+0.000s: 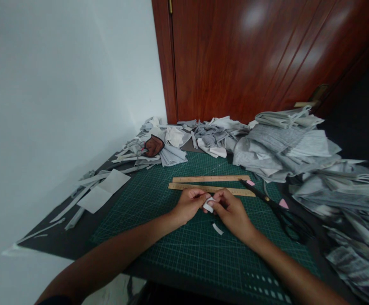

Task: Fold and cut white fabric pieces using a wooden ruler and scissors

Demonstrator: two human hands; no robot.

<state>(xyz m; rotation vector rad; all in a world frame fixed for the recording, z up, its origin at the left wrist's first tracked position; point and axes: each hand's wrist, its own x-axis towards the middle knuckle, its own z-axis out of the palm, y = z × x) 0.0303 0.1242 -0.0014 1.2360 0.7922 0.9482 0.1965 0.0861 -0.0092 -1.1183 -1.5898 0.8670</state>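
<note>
Between the fingertips of both hands is a small white strip [208, 206], curved and partly covered by the thumbs. My left hand [191, 205] pinches it from the left side. From the right, my right hand [230, 210] grips its other edge, thumb on top. Whether it is paper or fabric I cannot tell. A second small white strip [217, 229] lies on the green cutting mat [184, 254], just below the hands. Two wooden rulers [211, 178] lie on the mat beyond the fingers, one close behind the other.
Black-handled scissors [286, 216] lie right of my right hand, near pink pieces [283, 204]. Heaps of grey fabric [286, 148] stand at the back and right. White sheets [104, 190] and scraps are on the left, by the wall. A brown wooden door [235, 59] rises behind.
</note>
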